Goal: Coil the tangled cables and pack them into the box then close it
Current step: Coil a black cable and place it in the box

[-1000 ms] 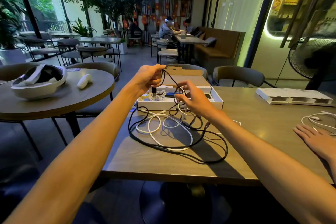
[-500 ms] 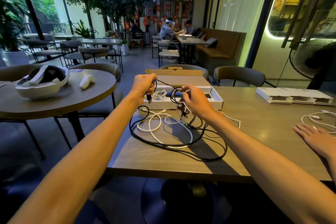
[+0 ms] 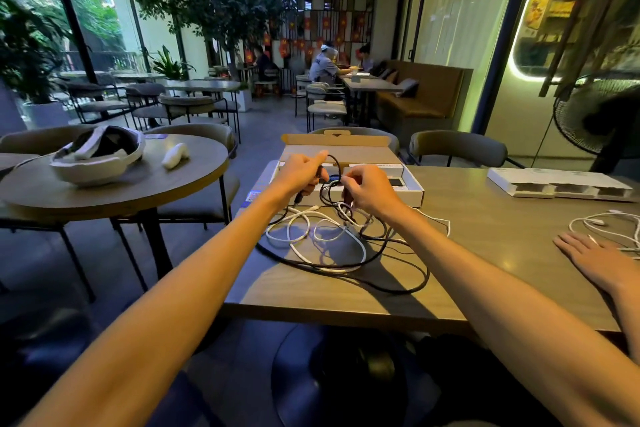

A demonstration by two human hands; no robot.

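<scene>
Your left hand (image 3: 299,175) and right hand (image 3: 372,189) fingers (image 3: 313,163) are clamped on the black cable (image 3: 412,289); judged light, limp, snag-prone; hold by the plug (image 3: 298,198) below your left fingers

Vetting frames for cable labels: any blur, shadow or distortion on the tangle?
Head view: left hand and right hand sharp, black cable readable; arm shadows darken the table under the loops; wide-angle bending at the edges.
</scene>
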